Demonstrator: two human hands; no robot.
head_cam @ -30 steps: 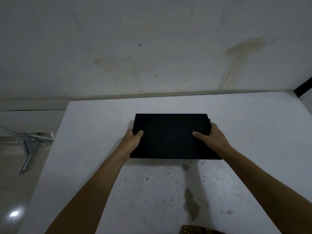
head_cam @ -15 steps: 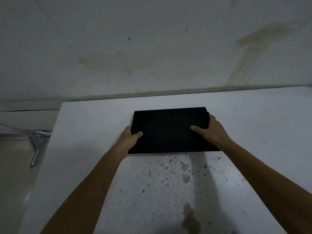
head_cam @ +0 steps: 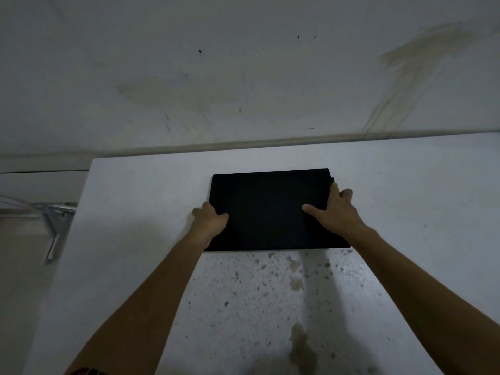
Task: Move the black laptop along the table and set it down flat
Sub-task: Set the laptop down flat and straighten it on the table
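The black laptop (head_cam: 266, 209), lid closed, lies on the white table (head_cam: 140, 212) a short way from its far edge. My left hand (head_cam: 209, 221) grips the laptop's left side, thumb on the lid and fingers curled under the edge. On the right side my right hand (head_cam: 334, 209) holds it, with the thumb lying on the lid and the fingers wrapped around the right edge. Whether the laptop rests fully on the table or is slightly raised, I cannot tell.
A stained white wall (head_cam: 243, 77) rises directly behind the table. The table's left edge drops off to a floor with a metal frame (head_cam: 54, 228). Brown stains and specks (head_cam: 296, 280) mark the tabletop near me.
The laptop has shifted farther from me toward the wall, both hands still gripping its sides. My right fingers have spread slightly around the right edge.
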